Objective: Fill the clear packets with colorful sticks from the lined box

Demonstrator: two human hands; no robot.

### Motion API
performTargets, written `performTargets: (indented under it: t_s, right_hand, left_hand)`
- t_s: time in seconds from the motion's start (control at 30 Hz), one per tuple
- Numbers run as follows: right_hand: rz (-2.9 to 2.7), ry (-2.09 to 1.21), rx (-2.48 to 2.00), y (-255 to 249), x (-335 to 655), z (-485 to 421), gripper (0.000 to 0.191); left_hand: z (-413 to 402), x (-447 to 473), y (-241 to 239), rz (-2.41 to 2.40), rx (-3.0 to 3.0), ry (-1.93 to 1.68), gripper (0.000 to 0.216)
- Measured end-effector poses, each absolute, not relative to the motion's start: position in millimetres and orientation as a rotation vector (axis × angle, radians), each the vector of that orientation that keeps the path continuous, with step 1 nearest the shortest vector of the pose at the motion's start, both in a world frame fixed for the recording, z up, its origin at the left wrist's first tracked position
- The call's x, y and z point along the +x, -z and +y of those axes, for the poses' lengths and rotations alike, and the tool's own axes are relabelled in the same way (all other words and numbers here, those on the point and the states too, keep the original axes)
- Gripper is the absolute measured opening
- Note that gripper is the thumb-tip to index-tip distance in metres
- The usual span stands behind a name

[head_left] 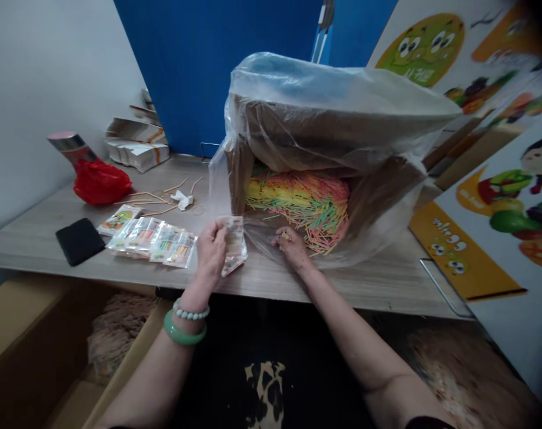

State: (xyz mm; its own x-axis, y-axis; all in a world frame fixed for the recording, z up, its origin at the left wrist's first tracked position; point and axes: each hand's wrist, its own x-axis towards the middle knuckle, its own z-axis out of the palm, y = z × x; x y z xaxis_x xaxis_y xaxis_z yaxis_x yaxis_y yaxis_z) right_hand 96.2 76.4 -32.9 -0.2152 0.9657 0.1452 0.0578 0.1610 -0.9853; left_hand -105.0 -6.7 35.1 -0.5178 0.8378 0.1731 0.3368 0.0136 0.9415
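My left hand (211, 250) is closed on a small clear plastic packet (234, 244), held just above the wooden table (378, 280). My right hand (292, 245) rests at the mouth of a tipped cardboard box (239, 173) lined with a clear plastic bag (324, 89); its fingers pinch a few coloured sticks. Inside the box lies a heap of thin pink, yellow and green sticks (310, 205). A row of filled packets (157, 241) lies on the table left of my left hand.
A black wallet (80, 240), a red bag (101, 182) by a metal cylinder (71, 146), stacked flat cartons (136, 146) and loose rubber bands (163, 199) sit at the left. Cartoon fruit boards (498, 149) stand at the right. Open cardboard boxes (33, 339) lie below the table.
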Motion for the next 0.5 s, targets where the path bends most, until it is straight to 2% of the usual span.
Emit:
performTargets:
  t_s: [0.07, 0.17, 0.33, 0.5]
  right_hand:
    - [-1.453, -1.198, -1.05, 32.0, 97.4, 78.0, 0.018]
    - [-1.411, -1.119, -0.994, 19.5, 104.4, 76.0, 0.015]
    - [-1.435, -1.133, -0.935, -12.5, 109.3, 61.9, 0.015]
    - [-1.724, -1.135, -0.957, -18.1, 98.2, 44.5, 0.01]
  left_hand:
    - [-1.9, -83.7, -29.1, 1.502, 0.892, -1.491, 0.007]
    - [4.0, -60.2, -16.1, 1.207, 0.695, -1.438, 0.017]
    - [3.6, -50.5, -5.5, 1.032, 0.677, -1.326, 0.035]
    - [2.8, -46.3, -4.2, 1.056, 0.741, -1.372, 0.04]
